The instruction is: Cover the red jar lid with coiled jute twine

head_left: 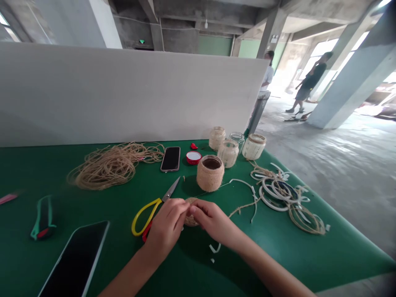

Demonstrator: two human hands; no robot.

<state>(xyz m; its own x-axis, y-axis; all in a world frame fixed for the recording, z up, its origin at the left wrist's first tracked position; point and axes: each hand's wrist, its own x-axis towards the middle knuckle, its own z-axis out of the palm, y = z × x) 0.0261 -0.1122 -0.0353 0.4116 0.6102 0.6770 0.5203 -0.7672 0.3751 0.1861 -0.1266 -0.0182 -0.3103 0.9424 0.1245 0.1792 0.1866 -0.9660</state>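
Observation:
My left hand (167,227) and my right hand (212,220) meet over the green table (123,251), both closed around a small twine-wrapped object (191,218) held between them. A thin strand of twine runs from it toward a jar fully wrapped in twine (210,173) just behind. Scissors with yellow handles (151,210) lie right beside my left hand, blades pointing away from me.
A loose heap of twine (111,165) lies at the left rear, a phone (170,159) and a red lid (193,157) near the middle. Several glass jars (235,146) stand at the back. White strips and twine scraps (284,194) lie right. A second phone (77,262) and a green cutter (43,216) lie near left. Two people stand far right.

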